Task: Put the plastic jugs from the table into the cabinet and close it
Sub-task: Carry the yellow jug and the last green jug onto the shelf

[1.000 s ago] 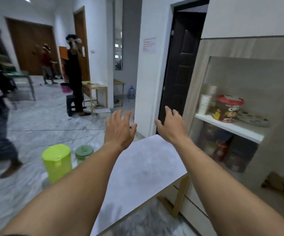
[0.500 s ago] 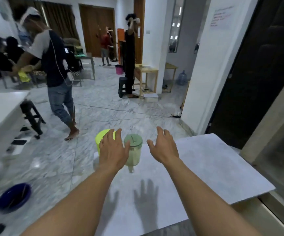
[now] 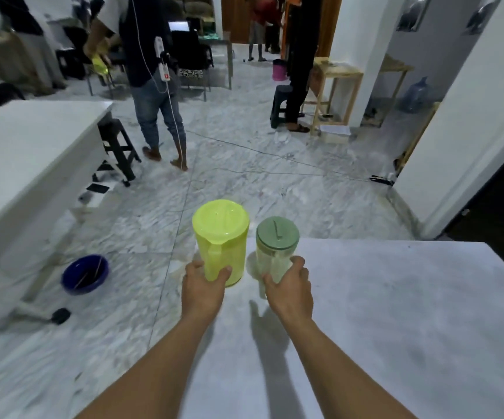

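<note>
Two plastic jugs stand side by side at the far left corner of the grey table (image 3: 396,313). The yellow-green jug (image 3: 221,237) with a matching lid is on the left, and my left hand (image 3: 204,290) wraps its lower part from the near side. The clear jug (image 3: 276,249) with a dull green lid is on the right, and my right hand (image 3: 290,285) grips its base. Both jugs are upright. The cabinet is out of view.
A white table (image 3: 27,152) stands at the left with a black step stool (image 3: 117,149) beside it. A blue bowl (image 3: 85,274) lies on the marble floor. Several people stand further back. A white wall (image 3: 468,140) and a dark doorway are at the right.
My view turned left, away from the cabinet, toward the jugs. Both hands, open in the air before, reached forward and closed around the two jugs.
</note>
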Demonstrator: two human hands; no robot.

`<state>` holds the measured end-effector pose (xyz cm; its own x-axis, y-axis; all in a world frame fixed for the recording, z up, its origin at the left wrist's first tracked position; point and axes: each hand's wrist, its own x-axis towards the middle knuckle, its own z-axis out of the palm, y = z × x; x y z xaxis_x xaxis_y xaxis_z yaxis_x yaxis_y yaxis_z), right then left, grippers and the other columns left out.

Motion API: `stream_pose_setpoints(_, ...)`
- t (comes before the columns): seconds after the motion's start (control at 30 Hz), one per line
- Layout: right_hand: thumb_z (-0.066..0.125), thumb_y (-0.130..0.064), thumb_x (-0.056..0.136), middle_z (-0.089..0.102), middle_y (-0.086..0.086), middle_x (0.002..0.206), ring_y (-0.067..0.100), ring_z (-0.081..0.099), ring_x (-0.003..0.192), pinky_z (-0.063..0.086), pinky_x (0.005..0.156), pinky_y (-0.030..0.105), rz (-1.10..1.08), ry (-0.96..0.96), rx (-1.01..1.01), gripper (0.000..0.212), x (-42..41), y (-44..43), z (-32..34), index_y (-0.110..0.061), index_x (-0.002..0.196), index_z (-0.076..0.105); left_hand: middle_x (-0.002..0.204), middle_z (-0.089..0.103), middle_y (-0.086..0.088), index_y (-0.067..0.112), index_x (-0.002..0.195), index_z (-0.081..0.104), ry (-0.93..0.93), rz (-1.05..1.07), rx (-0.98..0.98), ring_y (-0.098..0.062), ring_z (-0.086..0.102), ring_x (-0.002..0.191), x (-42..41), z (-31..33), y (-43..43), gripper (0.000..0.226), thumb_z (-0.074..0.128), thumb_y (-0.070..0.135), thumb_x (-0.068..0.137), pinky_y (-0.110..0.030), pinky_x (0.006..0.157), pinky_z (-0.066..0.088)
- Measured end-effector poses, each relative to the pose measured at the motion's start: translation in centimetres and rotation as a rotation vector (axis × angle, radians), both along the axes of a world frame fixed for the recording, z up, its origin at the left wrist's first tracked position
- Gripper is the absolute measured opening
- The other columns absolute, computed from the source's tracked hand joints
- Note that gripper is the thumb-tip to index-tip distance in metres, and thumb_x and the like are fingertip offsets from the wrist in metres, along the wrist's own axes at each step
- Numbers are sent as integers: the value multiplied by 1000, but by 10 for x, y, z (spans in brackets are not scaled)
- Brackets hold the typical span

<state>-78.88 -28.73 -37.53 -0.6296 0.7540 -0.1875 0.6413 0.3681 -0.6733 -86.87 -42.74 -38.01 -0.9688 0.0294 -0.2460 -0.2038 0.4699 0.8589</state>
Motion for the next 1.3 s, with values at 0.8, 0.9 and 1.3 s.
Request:
stream_pose_setpoints(0.8, 60, -21, 95, 56, -5, 76, 24, 54, 76, 37, 68, 30, -142, 354, -186, 12, -12, 11, -9, -13, 92, 53, 52, 43, -5, 13, 59, 41, 250, 60, 146, -26, 46, 53, -28, 27, 28, 45, 59, 34, 94, -35, 49, 31)
stream_pose_setpoints(0.9, 60, -22, 94, 57, -5, 77, 24, 56, 77, 39, 68, 30, -171, 379, -159, 13, -7, 12, 17, -11, 91, 55, 55, 48, -9, 11, 59, 44, 255, 35, 190, -30, 50, 56, -31, 42, 29, 43, 59, 32, 94, -37, 52, 35)
stream_pose_setpoints(1.3, 57, -24, 89, 67, 9, 82, 27, 62, 74, 44, 63, 33, -463, 587, 11, 15, 88, 5, 162, -9, 89, 58, 55, 38, -5, 11, 58, 34, 397, -290, 320, -19, 37, 51, 24, 187, 41, 46, 59, 27, 93, -30, 46, 25)
